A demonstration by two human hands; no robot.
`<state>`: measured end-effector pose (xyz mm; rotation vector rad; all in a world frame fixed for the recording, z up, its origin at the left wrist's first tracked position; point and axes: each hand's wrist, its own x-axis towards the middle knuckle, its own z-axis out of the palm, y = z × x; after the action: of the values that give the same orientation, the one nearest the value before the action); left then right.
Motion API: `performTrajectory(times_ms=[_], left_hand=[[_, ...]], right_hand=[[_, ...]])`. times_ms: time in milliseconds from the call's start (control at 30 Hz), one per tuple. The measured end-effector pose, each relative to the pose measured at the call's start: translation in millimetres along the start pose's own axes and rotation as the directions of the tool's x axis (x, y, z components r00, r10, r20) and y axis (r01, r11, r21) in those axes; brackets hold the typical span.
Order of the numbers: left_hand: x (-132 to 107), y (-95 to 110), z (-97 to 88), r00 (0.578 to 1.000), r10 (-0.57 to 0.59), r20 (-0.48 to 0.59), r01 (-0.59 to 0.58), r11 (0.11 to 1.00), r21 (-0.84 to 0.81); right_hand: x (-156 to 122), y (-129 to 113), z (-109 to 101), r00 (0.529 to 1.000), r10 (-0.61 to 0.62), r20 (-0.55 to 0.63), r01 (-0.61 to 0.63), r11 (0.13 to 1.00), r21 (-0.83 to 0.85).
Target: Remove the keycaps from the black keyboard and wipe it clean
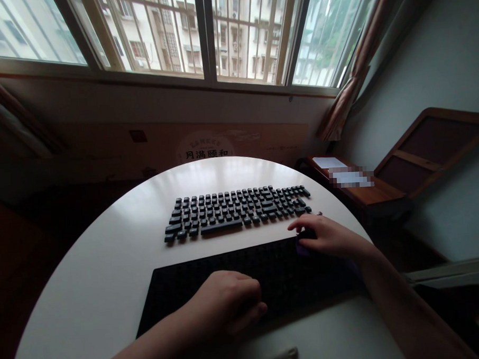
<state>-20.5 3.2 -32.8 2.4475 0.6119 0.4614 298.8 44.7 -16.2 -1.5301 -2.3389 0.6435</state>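
Loose black keycaps [221, 212] stand in keyboard-like rows on the round white table. In front of them lies a long black slab [181, 288], which looks like a keyboard body; its surface is too dark for detail. My left hand [232, 299] is curled closed over the slab's near middle, and whatever its fingers may hold is hidden. At the slab's far right end, my right hand [325, 234] pinches a dark purple cloth [305, 246] between thumb and fingers, the index finger reaching out beyond it. The cloth's full shape is lost in shadow.
The white table [87, 249] has a curved edge. A small metallic item [289, 354] lies at its near edge, partly cut off. To the right stands a wooden chair [367, 190] with papers [330, 163] on its seat. A barred window [209, 38] is ahead.
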Motion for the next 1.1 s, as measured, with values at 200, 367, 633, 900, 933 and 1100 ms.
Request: performTrajectory(times_ms=[200,367,633,900,933,1100], left_hand=[[1,0,-1.2,1.000,0.003,-0.021,-0.004,1.000,-0.018],[2,4,-3.1,1.000,0.005,-0.008,-0.005,1.000,-0.007],[1,3,-2.7,1.000,0.007,-0.018,-0.007,1.000,-0.004],[-1,1,-1.7,0.999,0.039,-0.033,-0.039,0.999,-0.002],[-1,1,-1.1,0.998,0.056,-0.039,-0.056,0.998,-0.002],[1,11,-10.2,0.970,0.183,-0.158,-0.167,0.980,0.112]], right_hand=[[4,-9,5,0.989,0.147,-0.006,-0.147,0.988,-0.053],[7,-12,7,0.975,0.224,-0.013,-0.224,0.974,-0.022],[4,-4,4,0.964,0.263,-0.024,-0.259,0.959,0.113],[-17,19,-28,0.999,-0.016,0.046,0.003,0.964,0.267],[-18,18,-28,0.994,-0.055,0.092,0.029,0.965,0.262],[-13,12,-20,0.985,-0.019,0.170,-0.017,0.977,0.211]])
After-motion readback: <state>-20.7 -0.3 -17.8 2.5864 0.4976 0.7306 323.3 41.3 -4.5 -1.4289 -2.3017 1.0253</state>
